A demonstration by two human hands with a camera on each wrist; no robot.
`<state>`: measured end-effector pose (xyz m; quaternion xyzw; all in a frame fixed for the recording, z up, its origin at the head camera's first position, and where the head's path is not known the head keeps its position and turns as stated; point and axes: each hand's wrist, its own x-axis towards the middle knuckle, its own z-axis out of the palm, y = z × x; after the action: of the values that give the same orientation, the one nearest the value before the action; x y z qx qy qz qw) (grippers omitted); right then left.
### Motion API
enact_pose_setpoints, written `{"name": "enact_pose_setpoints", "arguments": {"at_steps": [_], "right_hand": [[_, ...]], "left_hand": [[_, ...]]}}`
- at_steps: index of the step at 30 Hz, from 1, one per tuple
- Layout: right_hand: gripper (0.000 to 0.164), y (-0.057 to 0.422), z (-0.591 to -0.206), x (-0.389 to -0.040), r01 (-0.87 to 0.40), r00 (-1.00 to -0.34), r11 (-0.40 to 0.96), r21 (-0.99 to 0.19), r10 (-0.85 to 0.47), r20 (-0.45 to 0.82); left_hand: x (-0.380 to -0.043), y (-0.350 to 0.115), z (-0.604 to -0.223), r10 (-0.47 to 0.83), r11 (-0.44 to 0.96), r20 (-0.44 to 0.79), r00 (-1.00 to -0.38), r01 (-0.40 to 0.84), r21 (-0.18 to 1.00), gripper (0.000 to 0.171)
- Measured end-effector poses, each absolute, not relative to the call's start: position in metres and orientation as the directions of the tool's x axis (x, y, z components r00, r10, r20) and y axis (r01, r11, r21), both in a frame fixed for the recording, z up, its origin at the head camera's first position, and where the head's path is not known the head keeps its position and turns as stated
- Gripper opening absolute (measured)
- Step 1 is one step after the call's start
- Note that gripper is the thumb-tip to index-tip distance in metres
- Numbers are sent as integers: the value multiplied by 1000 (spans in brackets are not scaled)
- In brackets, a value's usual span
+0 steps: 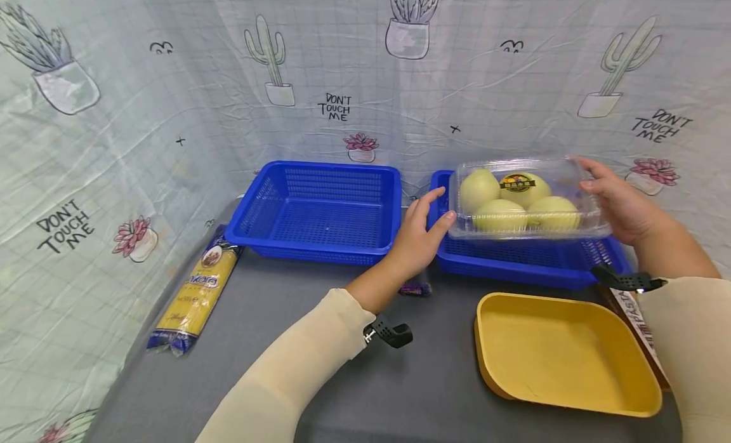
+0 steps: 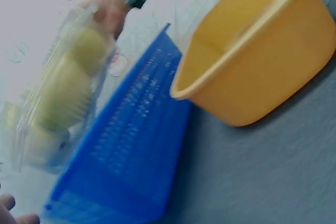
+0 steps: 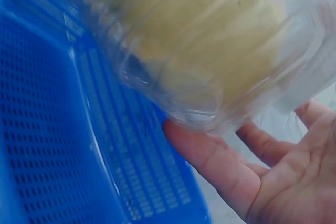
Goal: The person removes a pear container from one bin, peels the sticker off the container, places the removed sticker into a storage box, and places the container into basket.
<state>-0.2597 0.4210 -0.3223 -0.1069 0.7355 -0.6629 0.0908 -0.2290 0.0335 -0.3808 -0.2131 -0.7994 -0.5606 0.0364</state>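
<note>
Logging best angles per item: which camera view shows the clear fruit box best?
The head view: the clear fruit box is sharp there, with four fruits and its label. Left wrist shows it blurred, from the side; right wrist only a cropped close-up.

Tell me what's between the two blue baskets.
In the head view, the left hand is over the gap, with a dark packet mostly hidden behind it.

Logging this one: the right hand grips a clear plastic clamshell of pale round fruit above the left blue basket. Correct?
Wrong basket: the head view shows the right hand gripping the clear plastic clamshell of pale round fruit above the right blue basket.
</note>
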Motion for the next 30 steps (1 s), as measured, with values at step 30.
{"name": "enact_pose_setpoints", "arguments": {"at_steps": [30], "right_hand": [[70, 236, -311, -184, 8, -981, -40, -999, -192, 0]], "left_hand": [[-166, -127, -334, 348, 86, 159, -924, 200, 976, 56]]}}
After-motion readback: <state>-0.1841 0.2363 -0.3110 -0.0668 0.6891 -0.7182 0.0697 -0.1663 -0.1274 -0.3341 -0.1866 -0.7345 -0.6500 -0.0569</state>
